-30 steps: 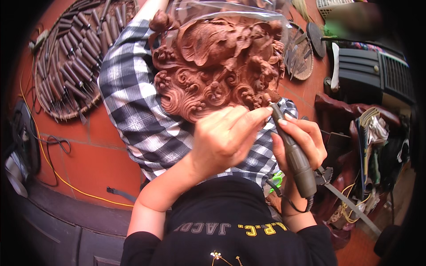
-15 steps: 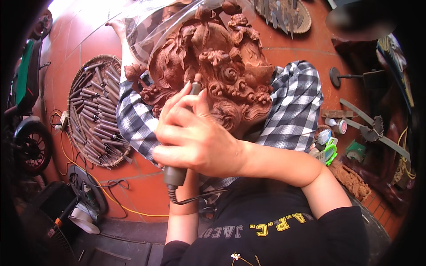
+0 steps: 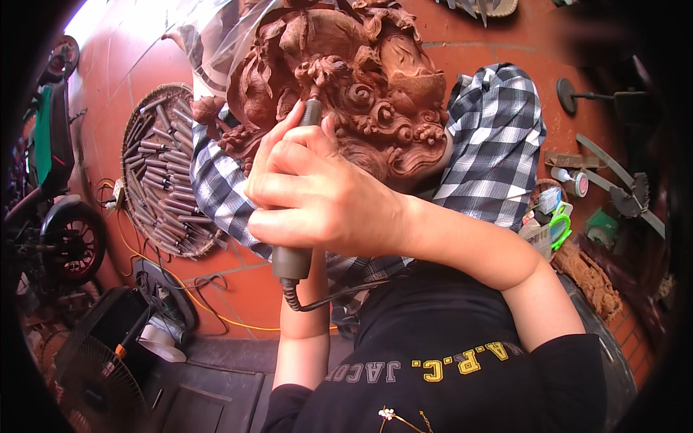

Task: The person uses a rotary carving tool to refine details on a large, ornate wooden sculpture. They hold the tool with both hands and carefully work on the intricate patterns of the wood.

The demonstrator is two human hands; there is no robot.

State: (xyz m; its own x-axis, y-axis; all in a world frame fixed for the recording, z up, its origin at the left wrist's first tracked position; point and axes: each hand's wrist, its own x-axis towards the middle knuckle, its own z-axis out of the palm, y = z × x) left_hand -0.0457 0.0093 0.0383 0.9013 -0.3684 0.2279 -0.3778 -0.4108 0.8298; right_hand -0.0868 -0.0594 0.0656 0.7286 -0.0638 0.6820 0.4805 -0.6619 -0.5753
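Observation:
A reddish-brown wood carving point(image 3: 408, 133), thick with curls and rounded figures, rests between my knees in checked trousers. My right hand point(image 3: 317, 191) is closed around a dark corded rotary tool point(image 3: 292, 263), its fingers wrapped over the grip. The tool's narrow end points away from me, with its tip against or very near the carved curls; exact contact is hard to make out. Its black cord point(image 3: 321, 304) leaves the near end toward my lap. Beneath the right hand comes my left forearm point(image 3: 303, 317); my left hand is mostly hidden, so its grip does not show.
A round woven tray point(image 3: 133, 206) of many tool bits or chisels lies on the red tiles at left. A fan point(image 3: 90, 386) and a motorbike point(image 3: 68, 238) stand beyond it. To my right are green scissors point(image 3: 559, 231) and a small wood carving point(image 3: 588, 278). Clear plastic sheet point(image 3: 234, 54) lies by the work.
My view has shifted, so the carving sits higher in the picture. The tool tip now lies beside a different curled part, and my right hand keeps its grip.

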